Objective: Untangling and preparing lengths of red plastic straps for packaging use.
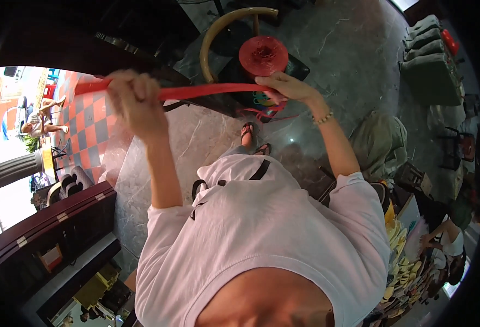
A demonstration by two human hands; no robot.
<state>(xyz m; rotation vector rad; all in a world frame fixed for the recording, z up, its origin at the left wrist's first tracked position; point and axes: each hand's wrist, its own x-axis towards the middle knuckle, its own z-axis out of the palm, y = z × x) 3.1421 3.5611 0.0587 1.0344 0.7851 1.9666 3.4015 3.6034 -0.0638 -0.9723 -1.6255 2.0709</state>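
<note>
Ribbon [212, 90], red and thin, is shown held across the front of the body, above a dark seat [300, 70] partly ringed by a curved wooden rail [209, 41]. By the left hand [137, 102], blurred, the ribbon is enclosed in a fist-like grip, with a short length left projecting beyond it; by the right hand [288, 87], it is pinched between thumb and fingers, with little gap. The two holds are probably set apart so that the span is kept straight and flat. A red roll [263, 57] is rested on the seat just beyond the right hand, presumably so that ribbon is kept within reach; whether it is touched by the fingers cannot be told. Loose red strands [267, 114] and coloured loops [261, 100] are seen below the roll. No brand, label or writing can be made out on the ribbon or roll.
</note>
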